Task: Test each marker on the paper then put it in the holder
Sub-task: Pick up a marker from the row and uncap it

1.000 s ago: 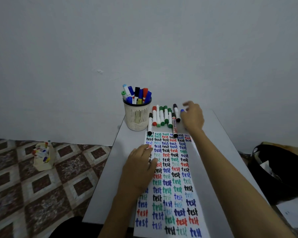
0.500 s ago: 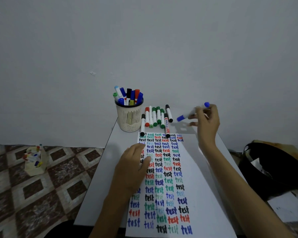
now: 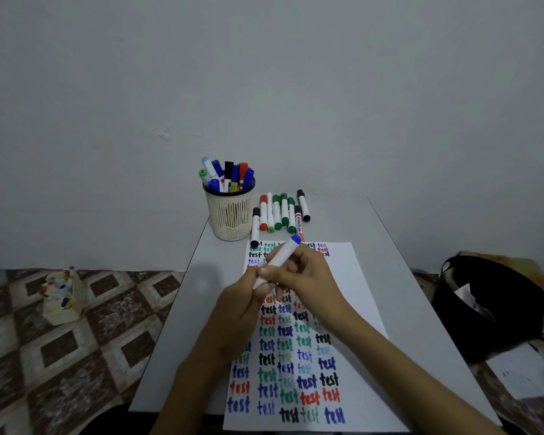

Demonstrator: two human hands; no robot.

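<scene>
Over the upper half of the paper [image 3: 355, 277], you have the blue marker [image 3: 278, 259] held between both hands. Your right hand [image 3: 305, 277] wraps the white barrel near its middle, its grip clamped on it with the fingers curled round from the right. Your left hand [image 3: 242, 312] comes up from below, and its grip pinches the marker's near end. That end is hidden in your fingers, so I cannot tell whether the cap is on or off.

The marker is tilted, its blue far end pointing away from you toward the loose markers [image 3: 280, 211]. They lie in a row on the tabletop [image 3: 182, 309] at the top edge of the sheet. The row shows black, red and green caps, and the marker at its left end reaches the paper's top edge.

Just left of the row stands the holder [image 3: 230, 215], a cream mesh cup, upright. A bunch of stored markers [image 3: 228, 175] stands in it, with blue, black, red and green ends up.

Your paper is filled on its left part with columns of the word "test" in blue, black, red and green, and its right strip is bare. Down on the tiled floor [image 3: 107, 356] to your left sits a small box [image 3: 62, 309] with more markers in it. To your right is a black bin [image 3: 453, 309] with scraps of paper inside.
</scene>
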